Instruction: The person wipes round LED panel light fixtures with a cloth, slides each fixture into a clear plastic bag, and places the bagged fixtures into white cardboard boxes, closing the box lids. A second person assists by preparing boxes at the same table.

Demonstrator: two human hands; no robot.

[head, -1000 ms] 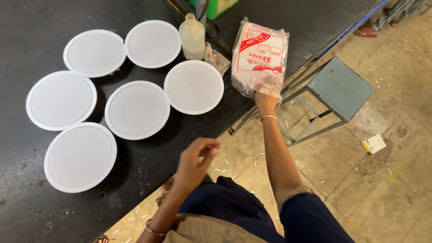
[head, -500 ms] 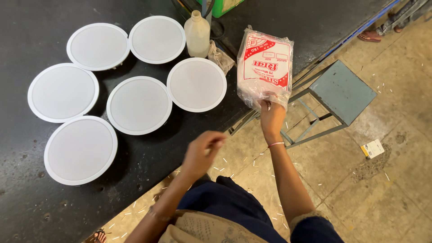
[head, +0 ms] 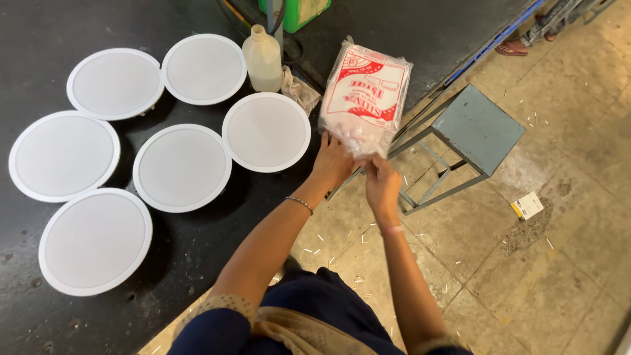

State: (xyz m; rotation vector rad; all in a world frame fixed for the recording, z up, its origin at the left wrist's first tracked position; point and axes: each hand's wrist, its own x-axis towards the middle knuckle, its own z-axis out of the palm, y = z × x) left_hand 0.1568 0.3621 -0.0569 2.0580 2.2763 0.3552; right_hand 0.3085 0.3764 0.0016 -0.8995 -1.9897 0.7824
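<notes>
Now both hands are on the plastic packet (head: 365,98), where a moment ago only the right one held it up by its bottom edge and the left hung loose and half-curled over the table's edge. The left hand (head: 333,163) has come across and closed on the lower left corner of the packet; the right hand (head: 381,184) pinches the crumpled bottom end just beside it, fingers shut on the plastic. With two grips on the same end, the packet looks steadied rather than dangled, and I would judge the hands are set to work at that lower end.

The packet is held in the air over the edge of the black table (head: 197,263), above the gap between the table and the grey metal stool (head: 476,128). Its long axis runs nearly upright in this view, tilted a little to the right at the top. The red-and-white printed face is turned towards the person; the far end points up and away, towards the table, and the gathered end points down into the hands.

Six round white discs (head: 266,131) lie flat on the table to the left, and a pale plastic bottle (head: 261,59) stands just beyond the nearest of them.
</notes>
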